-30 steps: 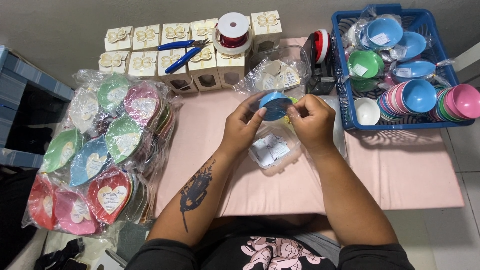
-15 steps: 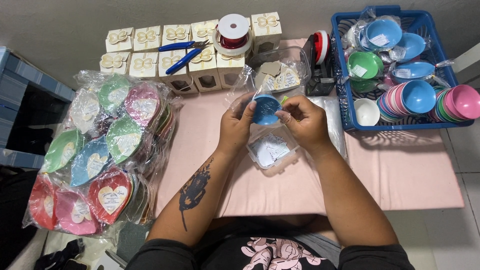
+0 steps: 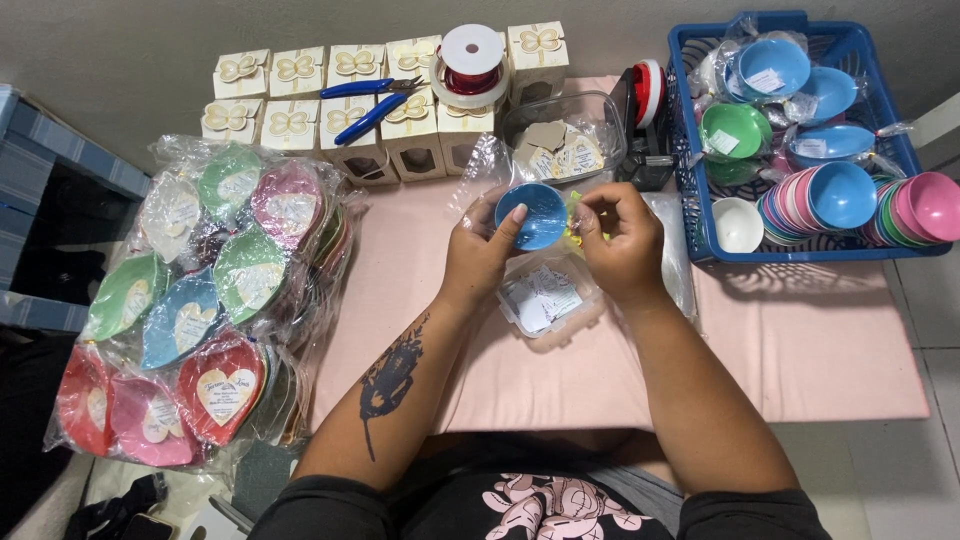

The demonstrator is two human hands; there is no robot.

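Note:
My left hand (image 3: 482, 252) grips a small blue bowl (image 3: 540, 216) by its left rim, thumb resting on its edge, and holds it inside a clear plastic wrapper (image 3: 482, 168). My right hand (image 3: 617, 240) pinches the wrapper and a bit of yellow tie at the bowl's right side. Just below both hands lies a clear plastic box (image 3: 545, 298) of white paper tags on the pink cloth (image 3: 800, 350).
A blue basket (image 3: 700, 140) of coloured bowls stands at right. Wrapped heart-shaped dishes (image 3: 190, 300) are piled at left. White gift boxes (image 3: 290, 125), blue pliers (image 3: 365, 100), a red ribbon spool (image 3: 472, 62) and a clear tub of tags (image 3: 560, 145) line the back.
Both hands have lifted the blue bowl slightly away from me, and the wrapper now sits further over it. The rest has not moved.

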